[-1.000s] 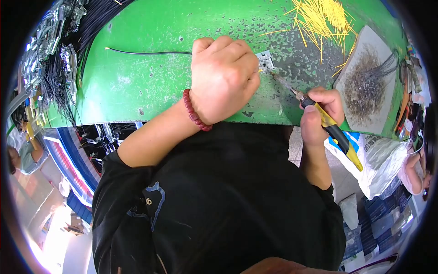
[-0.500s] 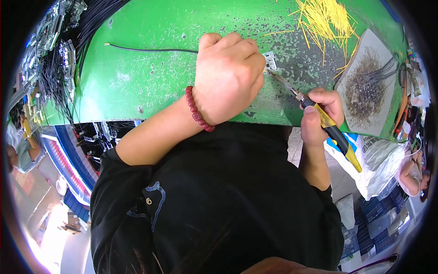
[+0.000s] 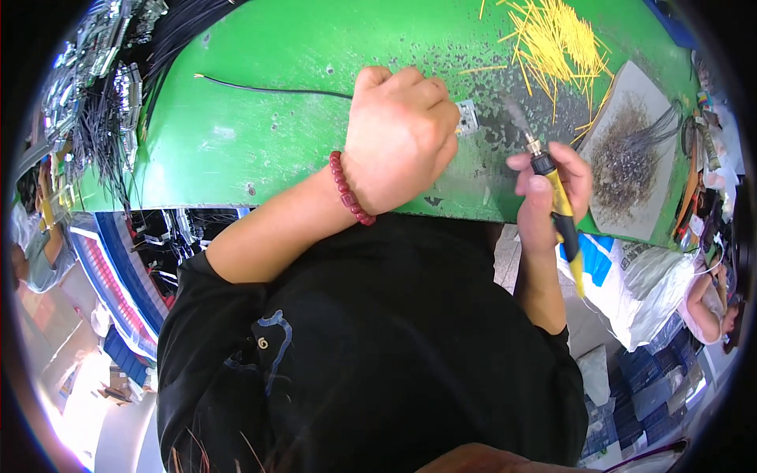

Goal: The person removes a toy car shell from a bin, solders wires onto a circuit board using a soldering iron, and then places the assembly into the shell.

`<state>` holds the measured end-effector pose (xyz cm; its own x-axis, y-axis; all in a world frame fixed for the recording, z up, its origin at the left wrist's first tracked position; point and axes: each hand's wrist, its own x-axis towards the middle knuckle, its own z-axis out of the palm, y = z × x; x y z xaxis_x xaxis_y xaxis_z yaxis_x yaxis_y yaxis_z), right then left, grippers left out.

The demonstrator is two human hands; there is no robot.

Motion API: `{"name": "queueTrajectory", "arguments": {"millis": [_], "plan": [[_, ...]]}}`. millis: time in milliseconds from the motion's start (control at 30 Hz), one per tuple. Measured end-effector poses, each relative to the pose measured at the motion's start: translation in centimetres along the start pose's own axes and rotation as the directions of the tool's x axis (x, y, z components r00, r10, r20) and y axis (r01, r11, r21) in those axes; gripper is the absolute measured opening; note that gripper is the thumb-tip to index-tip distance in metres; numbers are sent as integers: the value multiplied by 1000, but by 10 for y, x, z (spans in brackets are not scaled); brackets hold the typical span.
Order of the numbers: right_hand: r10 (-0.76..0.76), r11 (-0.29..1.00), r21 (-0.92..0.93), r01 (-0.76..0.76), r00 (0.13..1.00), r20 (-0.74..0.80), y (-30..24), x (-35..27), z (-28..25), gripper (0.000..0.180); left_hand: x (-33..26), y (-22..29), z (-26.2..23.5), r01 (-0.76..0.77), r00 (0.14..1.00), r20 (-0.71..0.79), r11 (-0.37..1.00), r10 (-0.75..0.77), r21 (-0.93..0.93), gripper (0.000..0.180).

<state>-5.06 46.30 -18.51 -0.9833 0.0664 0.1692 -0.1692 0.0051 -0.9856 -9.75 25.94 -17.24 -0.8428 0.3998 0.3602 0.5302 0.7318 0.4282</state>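
Observation:
Curled over the green tabletop, my left hand (image 3: 404, 134) is closed, its fingertips hidden beneath it. A black cable (image 3: 276, 91) with a stripped end lies to the left and runs in under this hand. From the hand's right side sticks out a small pale circuit board (image 3: 467, 117); the rest of it is covered. My right hand (image 3: 556, 183) grips a yellow and black soldering iron (image 3: 561, 201). Its tip points up and away, slightly blurred, to the right of the board and apart from it.
Yellow thin wires (image 3: 556, 39) lie heaped at the far right. Beside them a grey plate (image 3: 631, 150) bears dark residue and several dark wires. Bundled black cables with clear-cased parts (image 3: 98, 87) crowd the left. A white bag (image 3: 631, 292) hangs below the table's right edge.
The soldering iron has drawn back from the circuit board to the right and stands more upright in my right hand. My left hand stays over the board and cable.

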Motion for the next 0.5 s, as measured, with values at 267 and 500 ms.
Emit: {"name": "queueTrajectory", "arguments": {"millis": [267,500], "plan": [[-322,567,-514,644,747,581,-18,38,23,32,-27,-37,-43,45,999,-1,994,-45,-100,18],[-352,540,-433,722,661,663,-30,31,51,36,-41,-71,-57,-57,998,32,988,62,-144,10]]}}
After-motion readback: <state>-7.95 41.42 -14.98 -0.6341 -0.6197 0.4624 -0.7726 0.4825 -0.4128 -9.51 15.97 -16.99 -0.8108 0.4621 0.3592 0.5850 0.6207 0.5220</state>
